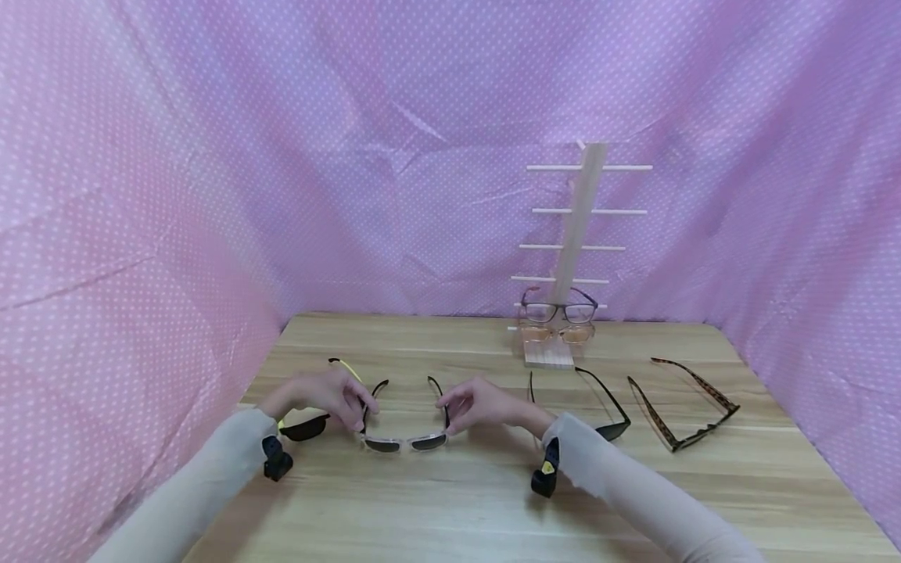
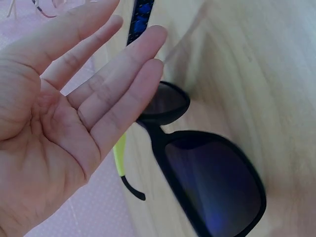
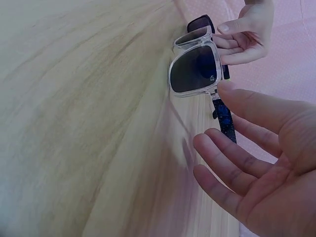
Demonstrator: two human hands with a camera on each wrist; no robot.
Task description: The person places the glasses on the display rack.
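Clear-framed sunglasses (image 1: 407, 446) with dark lenses and patterned dark temples are between my hands, temples unfolded and pointing away from me. My left hand (image 1: 338, 396) grips them by the left temple near the hinge. On the other side, my right hand (image 1: 482, 403) pinches the right temple between thumb and fingers, near the hinge, as the right wrist view shows. I cannot tell whether the frame touches the table. Black sunglasses (image 2: 212, 182) with a yellow-green and black temple lie beside my left hand, partly hidden by it in the head view.
A wooden display stand (image 1: 580, 223) with several crossbars stands at the back right. It carries dark-framed glasses (image 1: 561, 312) above orange-tinted glasses (image 1: 556, 335). Dark sunglasses (image 1: 614, 429) lie behind my right forearm, and tortoiseshell glasses (image 1: 704, 432) farther right. Pink dotted cloth (image 1: 422, 195) surrounds the table.
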